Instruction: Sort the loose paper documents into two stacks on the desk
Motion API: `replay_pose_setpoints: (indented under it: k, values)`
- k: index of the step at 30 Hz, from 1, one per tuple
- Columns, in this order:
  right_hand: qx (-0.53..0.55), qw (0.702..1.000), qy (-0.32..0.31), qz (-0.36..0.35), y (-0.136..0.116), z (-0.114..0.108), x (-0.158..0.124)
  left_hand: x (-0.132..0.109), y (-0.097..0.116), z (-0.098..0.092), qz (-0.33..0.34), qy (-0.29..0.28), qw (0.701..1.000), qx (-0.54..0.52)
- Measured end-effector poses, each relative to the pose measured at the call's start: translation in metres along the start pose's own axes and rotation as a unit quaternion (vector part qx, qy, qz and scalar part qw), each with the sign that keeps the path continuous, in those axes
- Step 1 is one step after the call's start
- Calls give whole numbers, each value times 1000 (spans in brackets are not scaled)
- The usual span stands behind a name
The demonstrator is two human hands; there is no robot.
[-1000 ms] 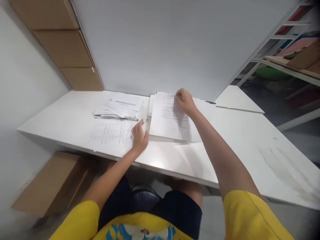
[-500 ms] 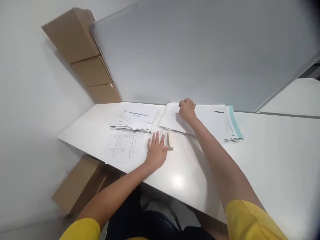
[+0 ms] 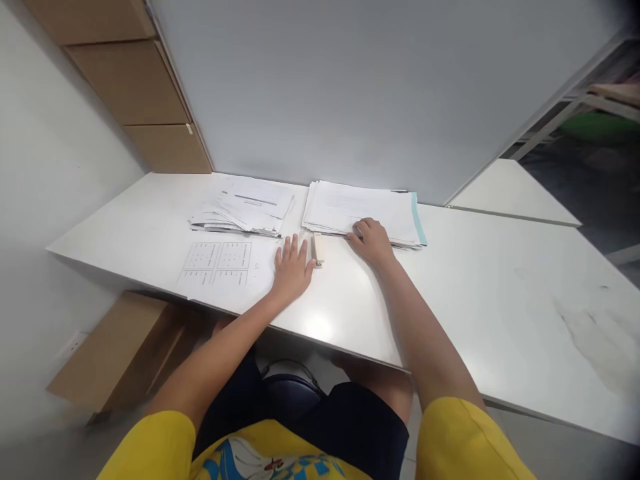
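Note:
My left hand (image 3: 293, 272) lies flat with fingers spread, on the right side of a printed sheet with boxed tables (image 3: 217, 261). Just right of its fingertips is a small cream oblong (image 3: 319, 248) with a dark end, shaped like a stapler. At the front edge of the right paper stack (image 3: 345, 200), my right hand (image 3: 373, 241) has its fingers curled over the top sheets and its thumb at the edge. A teal strip shows along that stack's right side. Another stack of loose papers (image 3: 250, 203) sits behind my left hand, its sheets uneven.
A grey partition (image 3: 330, 93) rises behind the white desk (image 3: 480, 287). Cardboard boxes (image 3: 170, 147) are piled at the back left. An open cardboard box (image 3: 110, 347) stands below the desk's left side. Dark stains (image 3: 590, 327) mark the right part of the desk.
My right hand has come from the back edge of the right stack to its front edge. That stack's sheets now lie more evenly together. My left hand stays flat; the view has shifted.

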State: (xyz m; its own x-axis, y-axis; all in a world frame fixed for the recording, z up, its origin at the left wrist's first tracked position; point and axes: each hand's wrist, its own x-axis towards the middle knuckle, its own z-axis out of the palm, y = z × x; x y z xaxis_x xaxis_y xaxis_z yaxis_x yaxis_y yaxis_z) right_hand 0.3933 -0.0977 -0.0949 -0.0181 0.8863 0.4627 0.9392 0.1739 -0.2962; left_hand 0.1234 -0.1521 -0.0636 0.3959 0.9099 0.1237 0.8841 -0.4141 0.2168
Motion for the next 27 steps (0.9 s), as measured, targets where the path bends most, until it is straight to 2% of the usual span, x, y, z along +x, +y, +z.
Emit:
replay_pose_setpoints:
  k: [4,13,20,24,27]
  values:
    - [0,1000,3,4,0,0,0,0,0,1,2,-1,1000,-9]
    - [30,999,-22,-2,0,0,1,-2,-2,1,4,39,998,-41]
    - [-8,1000,-27,2,-4,-1,1,-2,-4,4,4,34,999,-36]
    - [-38,998,-31,28,-11,-2,3,-1,-3,6,2,40,999,-31]
    - [-49,995,-35,74,-22,-1,2,1,-3,6,4,38,999,-34]
